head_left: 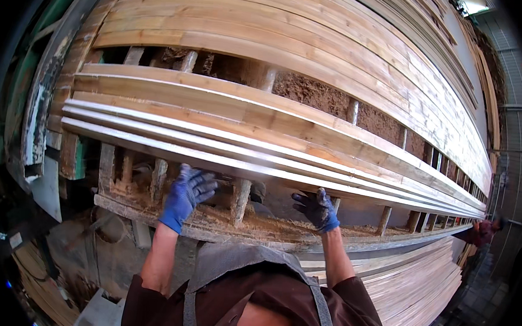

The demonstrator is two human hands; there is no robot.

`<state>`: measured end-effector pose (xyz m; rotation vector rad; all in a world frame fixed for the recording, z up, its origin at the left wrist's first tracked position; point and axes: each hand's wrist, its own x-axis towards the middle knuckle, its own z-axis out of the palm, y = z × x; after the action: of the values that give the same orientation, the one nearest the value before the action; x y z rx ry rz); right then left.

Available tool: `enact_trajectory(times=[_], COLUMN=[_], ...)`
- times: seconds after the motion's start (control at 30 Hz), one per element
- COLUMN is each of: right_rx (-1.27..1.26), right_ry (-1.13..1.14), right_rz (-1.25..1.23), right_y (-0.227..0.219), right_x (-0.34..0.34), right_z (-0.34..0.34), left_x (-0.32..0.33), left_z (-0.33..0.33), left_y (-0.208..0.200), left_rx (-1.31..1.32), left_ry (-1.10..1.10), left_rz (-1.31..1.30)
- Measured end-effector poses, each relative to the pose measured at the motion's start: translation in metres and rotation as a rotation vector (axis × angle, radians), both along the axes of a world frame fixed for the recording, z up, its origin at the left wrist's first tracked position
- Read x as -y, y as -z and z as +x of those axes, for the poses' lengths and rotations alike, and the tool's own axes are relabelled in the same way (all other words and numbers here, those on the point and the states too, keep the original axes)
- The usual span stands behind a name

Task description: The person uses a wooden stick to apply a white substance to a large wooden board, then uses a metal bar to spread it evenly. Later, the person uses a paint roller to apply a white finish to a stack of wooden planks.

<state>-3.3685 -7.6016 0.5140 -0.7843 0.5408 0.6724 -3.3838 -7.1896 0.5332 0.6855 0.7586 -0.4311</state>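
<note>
Long wooden boards with white-coated edges lie side by side on slatted supports in front of me. My left hand, in a blue work glove, is just below the nearest board's edge, fingers spread and holding nothing. To its right, my right hand wears a matching glove with dark fingertips. Its fingers are apart near the same board's edge, with nothing in them. Whether either hand's fingertips touch the board I cannot tell.
A wide panel of joined boards lies beyond a gap crossed by support bars. Sawdust fills the space underneath. A worn metal rail stands at left. Stacked strips lie at lower right. Another person is at the far right end.
</note>
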Motion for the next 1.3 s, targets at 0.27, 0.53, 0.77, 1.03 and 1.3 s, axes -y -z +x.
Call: enact_trajectory(times=[0.27, 0.53, 0.77, 1.03, 1.3], right_rx=[0.119, 0.159, -0.089, 1.252, 1.472], right_ry=[0.413, 0.345, -0.208, -0.449, -0.479], right_rz=[0.334, 0.182, 0.134, -1.323, -1.713], right_y=[0.044, -0.024, -0.053, -0.128, -0.086], right_x=[-0.033, -0.044, -0.015, -0.087, -0.102], right_z=[0.046, 0.015, -0.030, 0.145, 0.155], left_x=[0.018, 0.017, 0.036, 0.023, 0.010], left_z=[0.090, 0.018, -0.025, -0.010, -0.017], left_y=[0.036, -0.004, -0.007, 0.032, 0.042], left_rx=[0.455, 0.427, 0.306, 0.269, 0.187], left_ry=[-0.475, -0.450, -0.480, -0.610, -0.505], left_rz=[-0.259, -0.123, -0.125, -0.118, -0.002])
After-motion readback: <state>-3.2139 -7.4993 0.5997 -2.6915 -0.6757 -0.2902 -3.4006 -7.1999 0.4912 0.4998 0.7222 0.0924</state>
